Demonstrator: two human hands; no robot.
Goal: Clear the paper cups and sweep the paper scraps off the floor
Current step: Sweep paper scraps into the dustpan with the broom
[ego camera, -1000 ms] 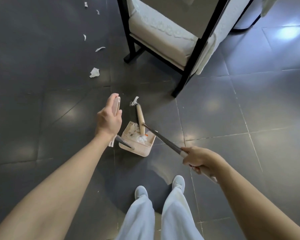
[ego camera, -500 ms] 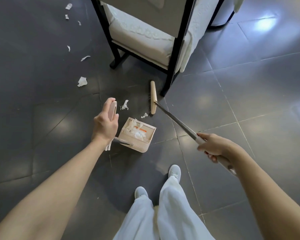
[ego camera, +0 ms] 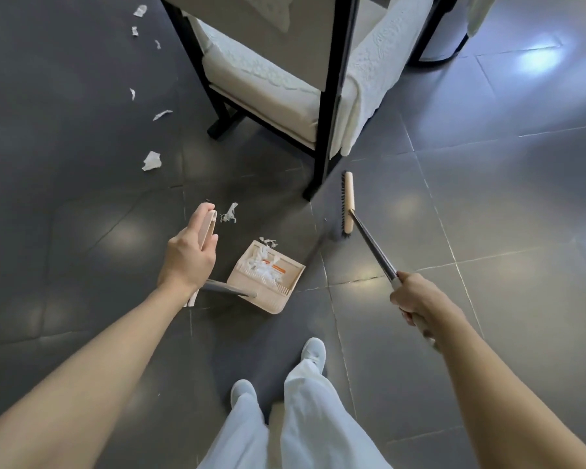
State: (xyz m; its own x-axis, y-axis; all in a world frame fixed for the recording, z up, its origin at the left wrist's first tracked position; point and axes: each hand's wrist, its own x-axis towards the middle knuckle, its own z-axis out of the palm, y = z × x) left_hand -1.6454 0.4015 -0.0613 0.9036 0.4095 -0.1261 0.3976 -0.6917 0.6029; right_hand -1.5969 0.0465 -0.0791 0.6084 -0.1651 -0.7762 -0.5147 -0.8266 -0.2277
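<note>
- Chair [ego camera: 261,76]: black frame, cream seat cushion, plain beige panel above it. It stands at the top middle, with its nearest leg coming down to the floor towards the centre.
- Cloth [ego camera: 369,82]: white and textured, draped over the chair's right side and hanging down beside the nearest leg.
- Second piece of furniture [ego camera: 437,57]: top right, cut off by the edge. Only a curved black base and a pale body show.
- Tiles [ego camera: 487,204]: dark grey and glossy, with thin pale joints and a bright glare [ego camera: 535,57] at the upper right.

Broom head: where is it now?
Head view, right of centre: the broom head is on the floor beside the chair leg, right of the dustpan.
</note>
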